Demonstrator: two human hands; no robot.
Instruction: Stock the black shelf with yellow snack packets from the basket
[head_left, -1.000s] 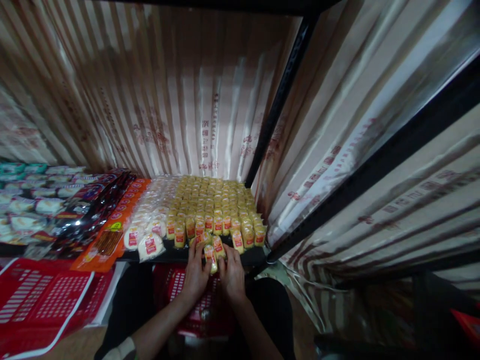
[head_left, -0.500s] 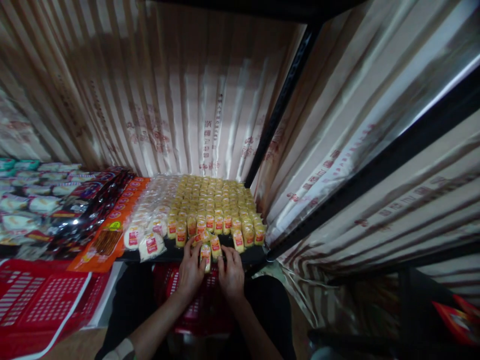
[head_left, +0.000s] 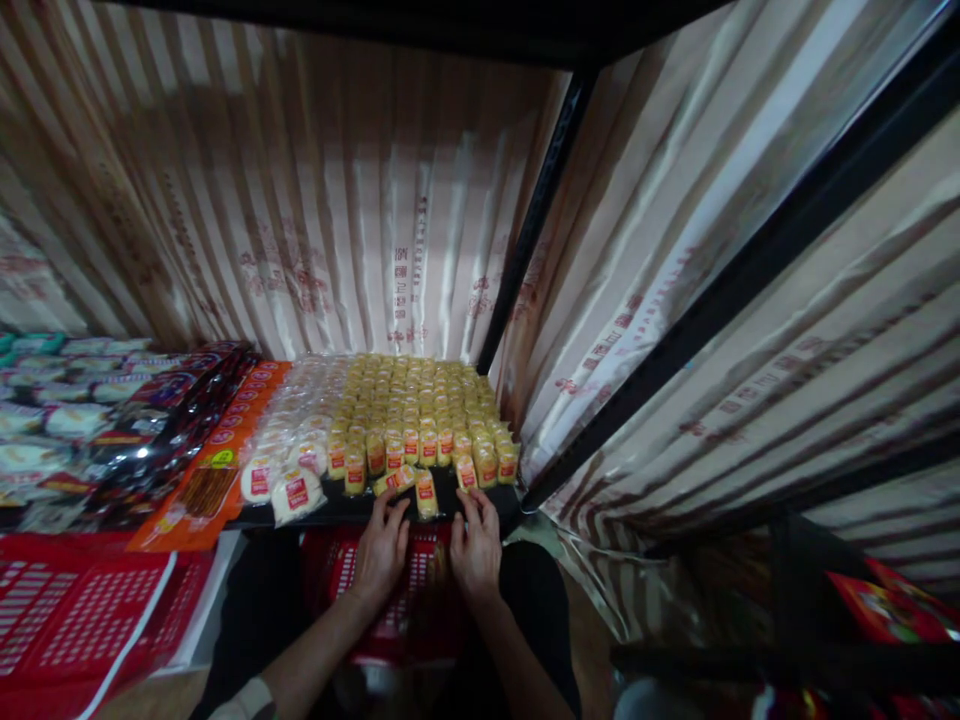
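Observation:
My left hand [head_left: 381, 550] reaches to the shelf's front edge, fingers stretched out and slightly apart. Its fingertips are at a yellow wrapped snack cake [head_left: 395, 481] lying slantwise; contact is hard to make out. Between my hands another wrapped cake [head_left: 426, 494] with a red and orange label lies apart from the rows. My right hand [head_left: 477, 548] is open, its fingertips close to a wrapped cake [head_left: 466, 473] at the front of the rows. Behind them stand many matching yellow cakes [head_left: 420, 400] in close rows on the black shelf [head_left: 487, 505].
White round wrapped cakes [head_left: 296, 495], an orange snack bag [head_left: 206, 490] and dark glossy packs [head_left: 161, 420] lie to the left. A red basket [head_left: 390, 600] sits below my hands, another red basket [head_left: 67, 610] at left. A black post [head_left: 536, 225] and curtain [head_left: 337, 200] stand behind.
The cake at my left fingers is no longer on the shelf edge. Both hands have drawn apart, my right one toward the front-row cake. The view has shifted slightly.

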